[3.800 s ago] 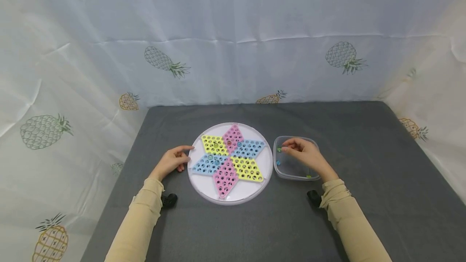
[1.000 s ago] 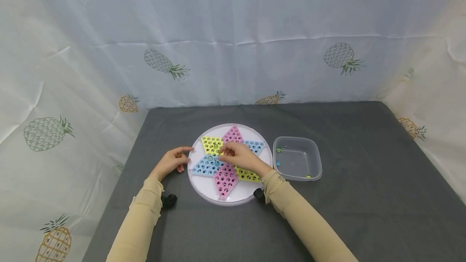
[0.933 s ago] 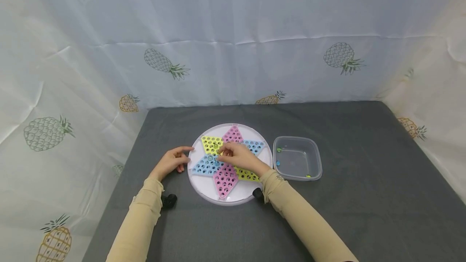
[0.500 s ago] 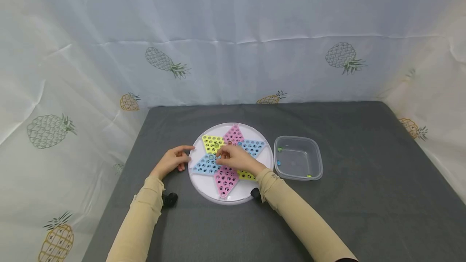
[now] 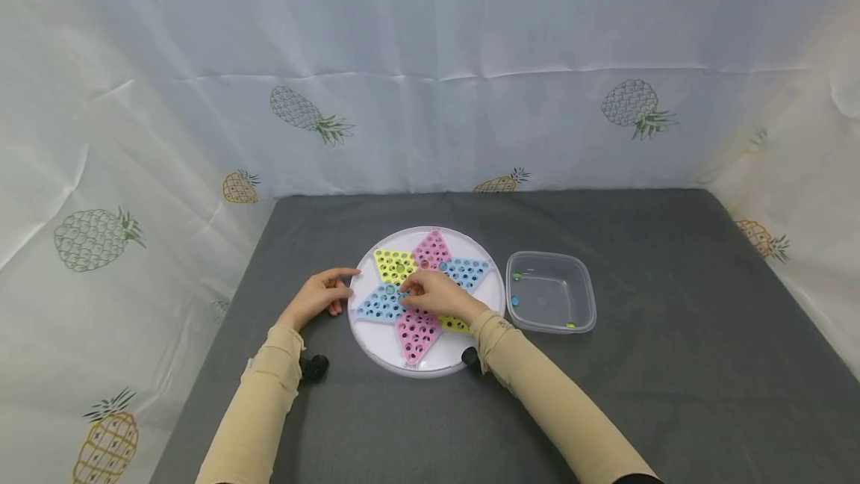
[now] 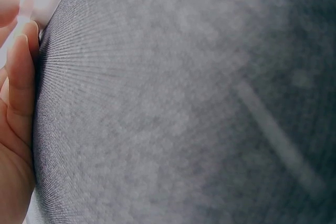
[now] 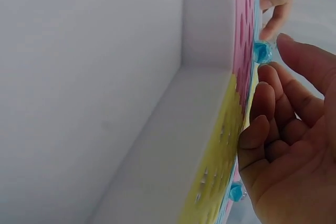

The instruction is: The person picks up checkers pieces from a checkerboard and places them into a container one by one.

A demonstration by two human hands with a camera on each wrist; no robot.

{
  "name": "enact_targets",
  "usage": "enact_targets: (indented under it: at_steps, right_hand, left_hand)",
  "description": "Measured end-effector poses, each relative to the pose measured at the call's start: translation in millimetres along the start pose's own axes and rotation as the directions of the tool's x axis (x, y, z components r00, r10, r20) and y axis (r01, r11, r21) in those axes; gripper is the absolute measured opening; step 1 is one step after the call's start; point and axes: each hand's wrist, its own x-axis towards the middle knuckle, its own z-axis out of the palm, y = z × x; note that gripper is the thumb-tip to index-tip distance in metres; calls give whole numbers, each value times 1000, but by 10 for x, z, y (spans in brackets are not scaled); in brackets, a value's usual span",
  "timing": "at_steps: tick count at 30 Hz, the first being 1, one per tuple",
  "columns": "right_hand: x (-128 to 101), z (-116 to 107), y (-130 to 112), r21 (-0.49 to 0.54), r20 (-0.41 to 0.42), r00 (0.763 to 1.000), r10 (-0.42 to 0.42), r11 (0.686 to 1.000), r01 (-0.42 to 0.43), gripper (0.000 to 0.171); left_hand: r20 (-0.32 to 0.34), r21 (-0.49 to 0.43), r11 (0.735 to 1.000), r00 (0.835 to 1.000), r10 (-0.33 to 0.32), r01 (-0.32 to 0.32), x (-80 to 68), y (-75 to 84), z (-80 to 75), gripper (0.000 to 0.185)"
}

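A round white Chinese checkers board (image 5: 463,353) with pink, yellow and blue hole patches lies on the table. My right hand (image 5: 440,296) hovers over its middle; in the right wrist view the thumb and fingertips stand apart. Close beyond them sits a blue marble (image 7: 262,52), with no clear contact. Another blue marble (image 7: 236,191) stands on a farther patch. Between the right thumb and index finger nothing shows. My left hand (image 5: 316,296) rests at the board's left rim, fingertips touching it; the fingers are relaxed. A yellow-green marble (image 5: 400,269) and an orange marble (image 5: 425,264) sit in holes.
To the right of the board stands a clear plastic box (image 5: 583,297). Inside are a green marble (image 5: 516,275), a blue marble (image 5: 514,301) and a yellow-green marble (image 5: 570,325). Grey cloth (image 5: 672,364) covers the table, and a pineapple-print curtain (image 5: 437,133) hangs behind.
My right hand has moved left from above the plastic box to the middle of the board. Over the last second it has barely shifted. The left hand stays at the rim.
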Motion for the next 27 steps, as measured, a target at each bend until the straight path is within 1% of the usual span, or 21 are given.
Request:
enact_targets:
  at_steps: [7, 13, 16, 20, 22, 27]
  right_hand:
    - [-8, 6, -10, -58, 18, 1000, -16, 998, 17, 28]
    - [-9, 34, -17, -78, -3, 1000, -4, 997, 4, 26]
    - [1, 51, 0, -80, -13, 1000, -2, 997, 1, 25]
    - [-4, 64, 35, -65, -25, 1000, -6, 998, 5, 24]
    - [-17, 61, 50, -33, -33, 999, -6, 999, 4, 24]
    - [-71, 36, 78, 40, -48, 999, -16, 999, 18, 25]
  left_hand:
    - [-1, -3, 1000, 1000, -9, 9, -2, 7, 3, 41]
    - [4, -17, 1000, 1000, -13, 13, -16, 25, 6, 42]
    - [13, -32, 999, 1000, -15, 15, -45, 80, 7, 43]
    - [16, -35, 999, 1000, -19, 19, -119, 213, 7, 42]
    - [14, -26, 999, 1000, -18, 18, -153, 274, 6, 42]
    - [5, -26, 1000, 1000, -17, 17, -183, 328, 12, 41]
